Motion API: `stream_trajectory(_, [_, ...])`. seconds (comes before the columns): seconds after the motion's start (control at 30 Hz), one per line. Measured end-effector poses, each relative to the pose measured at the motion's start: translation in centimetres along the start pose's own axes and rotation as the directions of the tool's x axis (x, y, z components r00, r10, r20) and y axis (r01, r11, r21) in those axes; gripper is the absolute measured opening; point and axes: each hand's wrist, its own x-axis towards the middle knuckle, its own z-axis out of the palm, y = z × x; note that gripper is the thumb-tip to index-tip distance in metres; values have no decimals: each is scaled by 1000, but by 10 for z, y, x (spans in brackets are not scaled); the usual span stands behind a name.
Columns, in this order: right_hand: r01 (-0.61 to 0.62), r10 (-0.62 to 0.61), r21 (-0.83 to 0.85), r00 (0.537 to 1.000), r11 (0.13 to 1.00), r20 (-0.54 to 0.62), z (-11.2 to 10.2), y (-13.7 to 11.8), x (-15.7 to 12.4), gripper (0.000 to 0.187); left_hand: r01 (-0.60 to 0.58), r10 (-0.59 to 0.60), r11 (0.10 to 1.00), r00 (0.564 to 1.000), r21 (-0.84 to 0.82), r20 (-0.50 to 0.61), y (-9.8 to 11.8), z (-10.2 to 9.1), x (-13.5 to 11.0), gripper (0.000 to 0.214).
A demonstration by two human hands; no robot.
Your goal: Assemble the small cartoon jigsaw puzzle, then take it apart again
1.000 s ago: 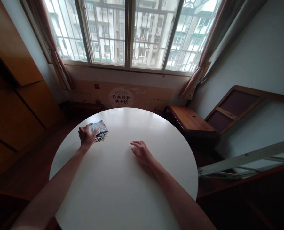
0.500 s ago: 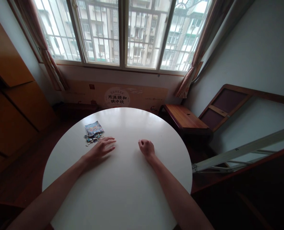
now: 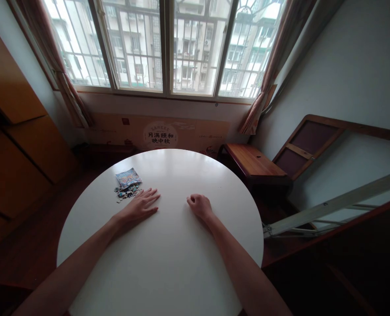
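Note:
My left hand (image 3: 141,205) lies flat on the white round table (image 3: 162,263), palm down with fingers spread, and holds nothing. Just beyond its fingers is a loose pile of jigsaw puzzle pieces (image 3: 126,192), dark, white and blue. A small printed puzzle packet (image 3: 129,177) with a colourful picture lies at the far side of the pile, partly over it. My right hand (image 3: 200,205) rests on the tabletop as a loose fist, apart from the left. No object shows in it, though the inside of the palm is turned away.
Beyond the table a printed cardboard panel (image 3: 188,131) leans below the barred window (image 3: 195,48). A low wooden side table (image 3: 254,160) stands at the back right, near a folded wooden frame (image 3: 308,140). Orange cabinets (image 3: 20,149) line the left side.
My left hand has settled flatter, with its fingers spread wider on the tabletop. My right fist has shifted slightly left. The packet and pieces keep their place on the table.

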Motion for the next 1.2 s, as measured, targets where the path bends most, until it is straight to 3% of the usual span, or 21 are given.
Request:
stream_trajectory(0.1, [25, -25, -5, 1000, 1000, -8, -2, -1, -1, 33, 0, 0, 1000, 1000, 4, 8, 2, -2, -1, 60])
stream_trajectory(0.23, [137, -135, 2, 979, 991, -154, -4, -9, -4, 27, -6, 5, 999, 1000, 43, 16, 8, -5, -2, 68])
stream_trajectory(0.33, [159, -150, 29, 970, 987, -190, 0, -14, -5, 37, 1, 0, 996, 1000, 85, -8, 14, -4, -2, 76])
stream_trajectory(0.57, [75, -72, -46, 996, 996, 46, 13, -15, -2, 63, 38, -40, 990, 999, 139, 16, 19, 0, -1, 80])
stream_trajectory(0.73, [43, -10, -125, 967, 991, 253, 9, -18, 2, 72, 73, -86, 982, 994, 177, 67, 24, -4, -1, 81])
stream_trajectory(1.2, [50, -6, -154, 961, 987, 275, 5, -19, 1, 70, 80, -93, 985, 993, 150, 78, 18, -1, 1, 81])
